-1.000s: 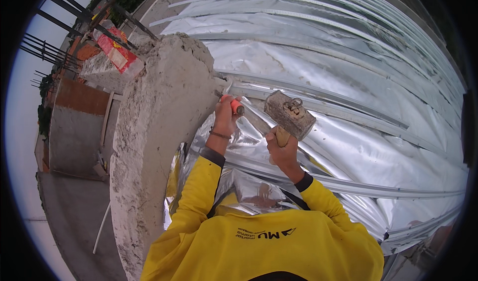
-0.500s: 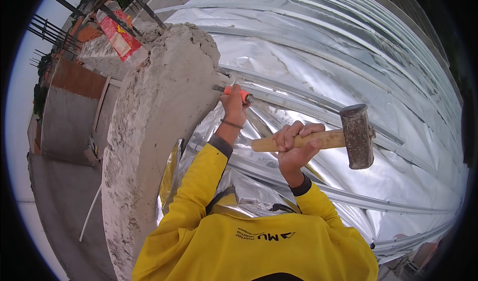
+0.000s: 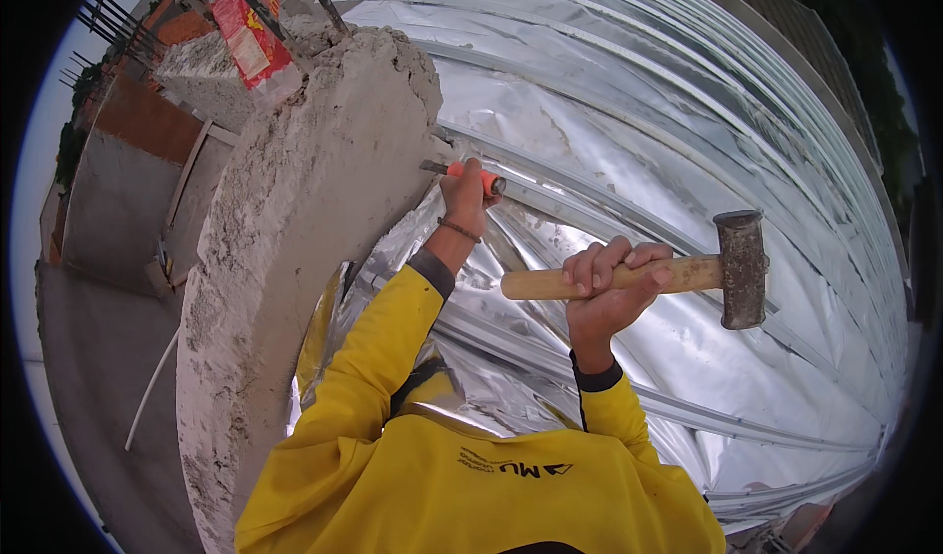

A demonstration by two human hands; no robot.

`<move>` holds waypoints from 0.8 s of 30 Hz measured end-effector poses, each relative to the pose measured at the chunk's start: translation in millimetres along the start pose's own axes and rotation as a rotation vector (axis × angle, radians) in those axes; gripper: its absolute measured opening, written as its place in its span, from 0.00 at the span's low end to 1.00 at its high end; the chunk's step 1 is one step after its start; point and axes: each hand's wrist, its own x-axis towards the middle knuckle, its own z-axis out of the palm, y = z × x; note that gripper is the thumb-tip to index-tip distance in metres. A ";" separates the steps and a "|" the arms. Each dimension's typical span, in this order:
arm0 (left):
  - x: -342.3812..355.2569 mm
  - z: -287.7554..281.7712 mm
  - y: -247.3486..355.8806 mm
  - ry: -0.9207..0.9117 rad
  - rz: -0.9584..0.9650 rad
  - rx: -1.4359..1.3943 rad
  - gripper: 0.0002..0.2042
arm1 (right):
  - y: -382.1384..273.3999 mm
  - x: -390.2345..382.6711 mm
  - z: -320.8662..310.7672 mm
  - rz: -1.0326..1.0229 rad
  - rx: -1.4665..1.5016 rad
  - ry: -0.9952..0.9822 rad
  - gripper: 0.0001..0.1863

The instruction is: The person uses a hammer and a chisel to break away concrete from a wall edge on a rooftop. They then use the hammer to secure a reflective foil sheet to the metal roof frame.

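Note:
My left hand [image 3: 466,200] is wrapped round the orange grip of a chisel [image 3: 496,185]. The chisel's dark blade points left at the side of the rough plastered wall [image 3: 334,151]; whether its tip touches the wall I cannot tell. To the right, my right hand [image 3: 614,289] grips the wooden handle of a sledgehammer [image 3: 744,269] with a short shaft. The hammer's worn, dark steel head is out to the right, well apart from the chisel's struck end.
Silver foil sheeting [image 3: 550,112] with metal battens [image 3: 609,195] across it spreads to the right of the wall. A red and white plastic bag [image 3: 253,43] lies on the wall top beside steel posts. Far below on the left is a grey surface [image 3: 98,377].
My right hand and the hammer have moved a little right, and the hammer head stands more upright. The left hand still holds the chisel by the wall; the whole view has shifted slightly.

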 end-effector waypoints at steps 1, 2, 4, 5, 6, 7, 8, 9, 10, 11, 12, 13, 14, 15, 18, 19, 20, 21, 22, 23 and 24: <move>0.3 0.8 -0.3 0.019 -0.007 0.001 0.07 | -1.5 4.5 3.2 -0.105 0.071 -0.004 0.21; 0.3 3.9 -0.4 0.031 -0.012 0.008 0.07 | 6.0 0.2 2.6 0.005 0.038 0.044 0.21; 0.6 7.8 -0.7 0.016 -0.019 0.012 0.08 | 45.7 -21.1 -4.2 0.218 -0.016 0.142 0.21; 0.2 9.2 -0.3 0.006 -0.021 0.020 0.08 | 68.4 -31.1 -9.9 0.549 -0.207 0.088 0.21; 5.0 3.1 -5.3 0.005 0.008 -0.001 0.08 | 79.2 -37.4 -9.0 0.883 -0.400 0.023 0.21; 9.2 -4.0 -10.5 0.003 0.036 -0.021 0.09 | 77.6 -39.0 -14.1 0.923 -0.346 0.022 0.22; 10.6 -6.1 -11.5 0.001 0.061 -0.045 0.09 | 73.0 -36.5 -18.7 0.965 -0.297 0.022 0.22; 13.0 -6.1 -12.2 0.031 0.051 -0.016 0.09 | 68.7 -34.4 -22.7 1.005 -0.248 0.021 0.22; 15.5 -5.9 -12.7 0.062 0.040 0.012 0.09 | 64.5 -34.3 -24.3 0.935 -0.223 0.040 0.22; 15.9 -3.6 -12.5 0.093 0.027 0.034 0.09 | 57.9 -33.6 -24.6 0.865 -0.206 0.056 0.22; 15.3 -1.5 -10.3 0.067 0.022 0.017 0.10 | 50.7 -30.8 -21.9 0.800 -0.186 0.071 0.22; 15.6 1.7 -7.6 0.043 0.018 0.000 0.10 | 36.9 -23.2 -17.9 0.665 -0.162 0.068 0.23; 12.6 1.2 -5.8 0.028 0.010 -0.016 0.10 | 22.3 -17.0 -11.9 0.516 -0.159 0.085 0.22; 9.4 0.4 -5.0 0.054 0.004 -0.021 0.10 | 11.9 -8.5 -10.9 0.350 -0.092 0.077 0.22; 12.2 4.1 -7.4 0.098 0.004 -0.042 0.10 | -19.0 17.0 3.1 -0.008 0.042 0.060 0.23; 12.9 3.7 -9.2 0.110 0.009 -0.056 0.10 | -13.7 16.3 5.5 -0.007 0.056 0.094 0.22; 13.4 3.8 -11.3 0.116 0.012 -0.066 0.10 | -6.8 12.2 7.7 -0.012 0.070 0.133 0.21; 12.2 5.2 -12.2 0.106 0.014 -0.062 0.09 | 17.0 -1.8 -0.3 0.147 -0.026 0.129 0.20; 10.1 7.6 -11.7 0.094 0.016 -0.056 0.09 | 46.0 -17.7 -12.7 0.304 -0.120 0.125 0.21; 9.2 9.6 -11.9 0.081 0.020 -0.048 0.09 | 67.4 -27.4 -24.7 0.654 -0.208 0.058 0.21; 12.1 5.9 -15.8 0.096 0.043 -0.053 0.08 | 75.9 -32.9 -26.6 1.008 -0.295 -0.023 0.21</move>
